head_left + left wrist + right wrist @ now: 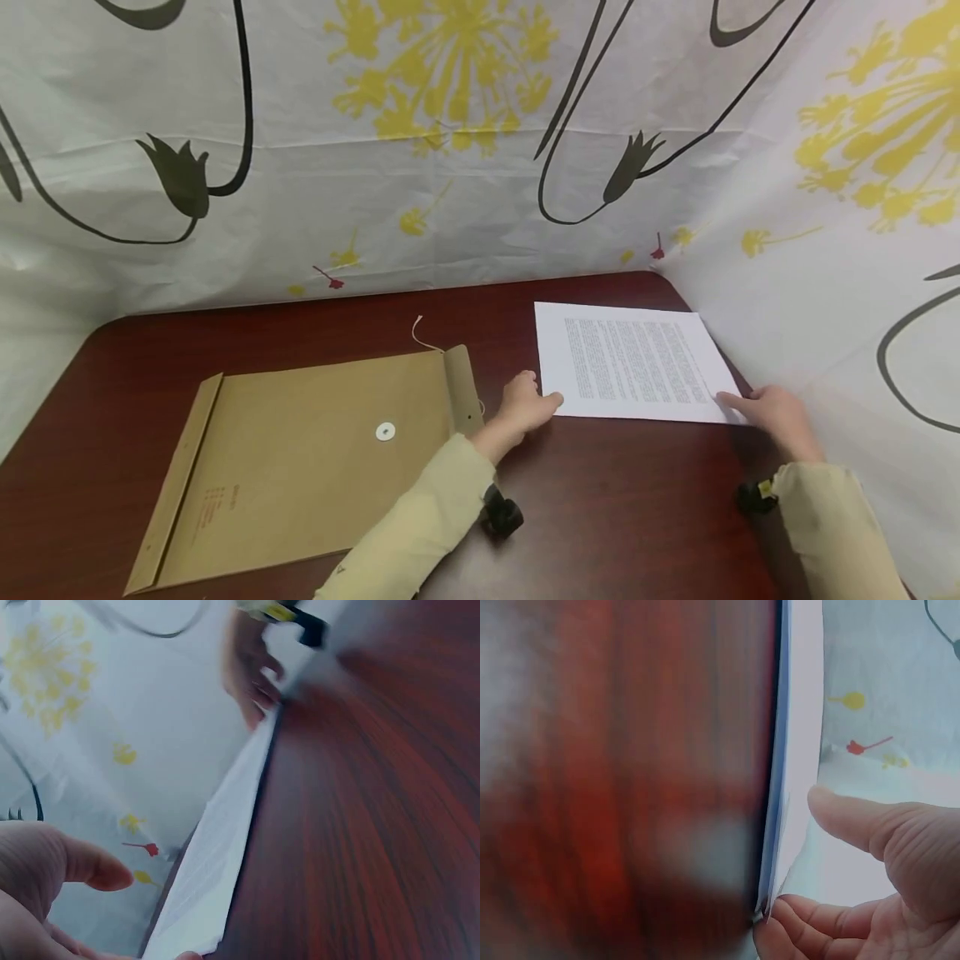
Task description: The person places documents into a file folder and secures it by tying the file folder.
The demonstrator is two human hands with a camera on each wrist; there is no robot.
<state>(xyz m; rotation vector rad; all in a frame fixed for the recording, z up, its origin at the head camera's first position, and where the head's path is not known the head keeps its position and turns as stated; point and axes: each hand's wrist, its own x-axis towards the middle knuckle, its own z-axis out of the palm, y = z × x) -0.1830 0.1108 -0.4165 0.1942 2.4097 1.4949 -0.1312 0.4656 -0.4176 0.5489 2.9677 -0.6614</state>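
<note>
A thin stack of white printed paper [626, 360] lies on the right part of the dark red-brown table, several sheet edges showing at its side in the right wrist view. My right hand [776, 417] holds the near right corner, thumb over the top sheet and fingers at the edge. At the near left corner is my left hand [525, 404]. In the left wrist view its thumb [97, 866] stands apart above the paper, while one fingertip touches the corner. A brown kraft string-tie envelope [315, 467] lies to the left, partly under my left forearm.
The envelope has a white round button [386, 432], a flap [461, 383] folded out on its right side and a loose string [423, 337]. Patterned white sheeting [465, 208] hangs behind and right of the table [615, 500], close to the paper's right side.
</note>
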